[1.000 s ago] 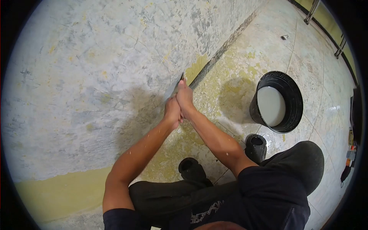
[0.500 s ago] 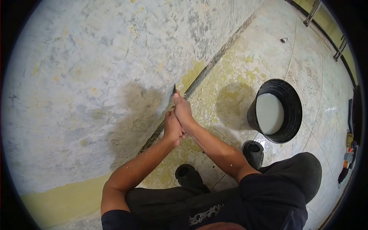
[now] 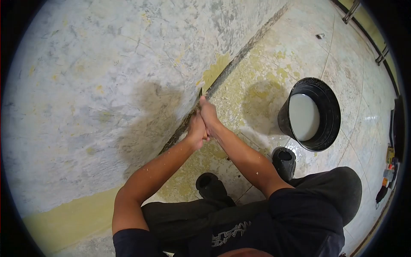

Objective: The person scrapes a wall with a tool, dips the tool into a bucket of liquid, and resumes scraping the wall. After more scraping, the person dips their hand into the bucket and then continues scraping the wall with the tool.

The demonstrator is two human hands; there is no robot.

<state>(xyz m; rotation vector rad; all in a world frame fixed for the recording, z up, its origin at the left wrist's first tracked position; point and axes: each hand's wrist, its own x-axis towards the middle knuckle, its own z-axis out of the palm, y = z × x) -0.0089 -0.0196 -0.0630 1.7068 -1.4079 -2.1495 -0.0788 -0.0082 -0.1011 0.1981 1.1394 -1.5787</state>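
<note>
My right hand (image 3: 208, 112) is closed around a paint scraper, whose dark, narrow blade (image 3: 201, 91) sticks out past the thumb. Just below and against it, my left hand (image 3: 197, 129) is closed too, apparently around the handle's lower end; the handle itself is hidden by my fingers. The blade's tip is at the foot of the wall (image 3: 107, 64), beside a leftover patch of yellow paint (image 3: 215, 70). Around that patch the wall surface is whitish grey and scratched.
A black bucket (image 3: 329, 115) of milky liquid stands on the floor to the right. Yellow paint flakes (image 3: 233, 105) litter the tiles along the wall. My dark shoes (image 3: 212, 186) are close below my hands. A small metallic object (image 3: 320, 36) lies farther off; several items lie at the right edge.
Both hands and the scraper have shifted slightly up and to the right along the wall's base. The bucket appears a little higher as the view has moved slightly.
</note>
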